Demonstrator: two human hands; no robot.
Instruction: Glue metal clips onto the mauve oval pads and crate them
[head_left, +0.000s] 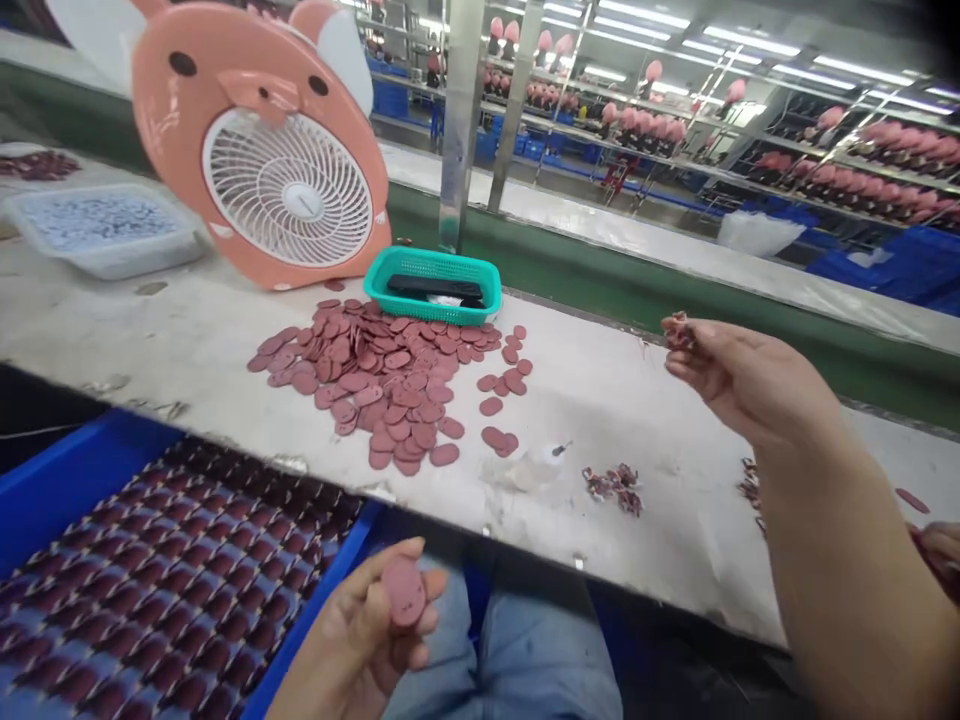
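Over the blue crate (90,462), what's the left hand (352,640) got?

A flat pink disc (403,592), pinched tight so it can't drop. The right hand (750,385) pinches small scraps (679,332) above the bench (660,560).

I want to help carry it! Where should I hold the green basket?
Hold the teal plastic basket by its rim at the two short ends, coming from above. The rim stands up from the table, and the reddish oval pieces crowd its near long side.

The left hand (352,630) pinches a flat oval rose-pink disc (403,592) (rubber or foam, unclear), while the right hand (742,380) holds a small clump of dark red strips (679,332).
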